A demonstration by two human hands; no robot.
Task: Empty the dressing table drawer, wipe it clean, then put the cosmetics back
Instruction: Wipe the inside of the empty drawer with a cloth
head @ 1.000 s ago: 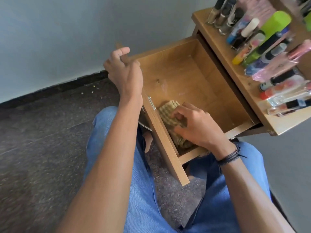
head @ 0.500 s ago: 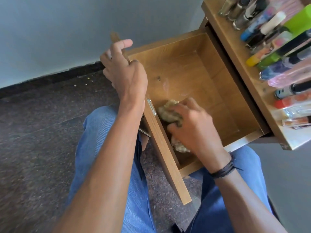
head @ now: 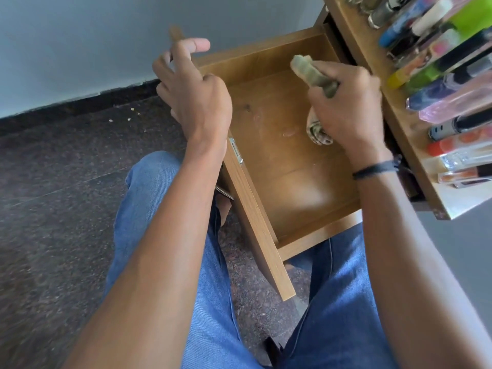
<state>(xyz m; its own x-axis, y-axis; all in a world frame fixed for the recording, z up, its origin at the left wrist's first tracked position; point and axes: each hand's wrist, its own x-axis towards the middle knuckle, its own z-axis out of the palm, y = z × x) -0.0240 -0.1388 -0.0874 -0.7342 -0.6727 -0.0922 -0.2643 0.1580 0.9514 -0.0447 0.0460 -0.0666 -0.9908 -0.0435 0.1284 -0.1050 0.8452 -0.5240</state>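
Blue jeans (head: 143, 209) frame an open light-brown wooden drawer (head: 282, 169). The person's left hand (head: 197, 102) curls its fingers over the drawer's front panel, forefinger straight. The right hand (head: 346, 102) clutches a bunched olive-green cloth (head: 311, 73) inside the drawer. Beyond its knuckles, colourful cosmetic bottles (head: 436, 90) crowd the wooden dressing table top (head: 396, 121).

Pale grey-blue wall (head: 80, 35) across top left, matte, evenly lit. Black skirting (head: 66, 105) along wall base, slanting up to right. Dark speckled stone floor (head: 53, 195) below, faint seam crossing it. Few pale crumbs (head: 130, 113) near skirting. Wooden table (head: 460, 202) at right edge, near corner catching bright light. Plain grey surface (head: 466, 262) beneath table, lower right.
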